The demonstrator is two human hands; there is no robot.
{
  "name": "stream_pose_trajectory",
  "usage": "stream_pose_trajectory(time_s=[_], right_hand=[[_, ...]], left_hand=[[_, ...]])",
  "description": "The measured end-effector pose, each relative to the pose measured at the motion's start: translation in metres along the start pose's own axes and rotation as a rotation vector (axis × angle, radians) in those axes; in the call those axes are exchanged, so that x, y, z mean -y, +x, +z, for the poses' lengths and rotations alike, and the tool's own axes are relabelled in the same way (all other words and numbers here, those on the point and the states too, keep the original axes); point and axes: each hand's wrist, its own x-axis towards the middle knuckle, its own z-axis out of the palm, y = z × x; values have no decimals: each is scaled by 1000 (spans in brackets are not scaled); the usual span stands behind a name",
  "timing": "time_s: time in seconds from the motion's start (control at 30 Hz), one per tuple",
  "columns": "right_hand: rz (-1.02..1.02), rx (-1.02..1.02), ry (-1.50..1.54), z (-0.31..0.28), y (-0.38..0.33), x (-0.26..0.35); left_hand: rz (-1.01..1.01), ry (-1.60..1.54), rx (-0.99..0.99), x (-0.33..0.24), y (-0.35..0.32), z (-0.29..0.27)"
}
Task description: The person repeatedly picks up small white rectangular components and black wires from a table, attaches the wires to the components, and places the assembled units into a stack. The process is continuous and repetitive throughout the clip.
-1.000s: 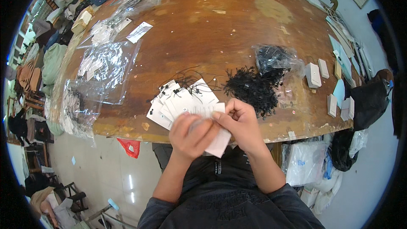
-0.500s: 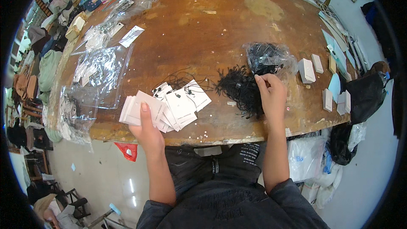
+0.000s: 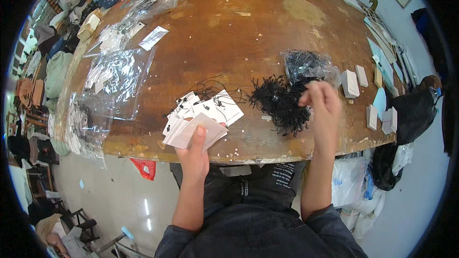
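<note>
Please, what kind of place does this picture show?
Probably a garment workshop or packing room: a large, worn wooden table bears white tags and a pile of black cords, and heaps of cloth lie beyond its left side.

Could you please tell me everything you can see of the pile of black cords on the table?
The pile of black cords is a loose, tangled heap of thin strands, textile-like in look, with stray ends around its edge. It lies on the wooden table, right of the white cards, its upper right side meeting a clear plastic bag with more black material inside. The right hand, blurred, is at its right edge; whether it touches the cords is unclear.
</note>
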Motion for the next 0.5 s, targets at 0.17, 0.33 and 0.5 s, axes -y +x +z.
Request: stream_pose_trajectory(time_s=[0.17, 0.33, 0.5], right_hand=[[94, 123, 40, 5, -2, 6], [-148, 143, -139, 4, 2, 21], [-121, 287, -323, 10, 10, 24]], left_hand=[[74, 261, 15, 3, -4, 4], [78, 296, 60, 0, -4, 8], [28, 374, 296, -9, -5, 12]])
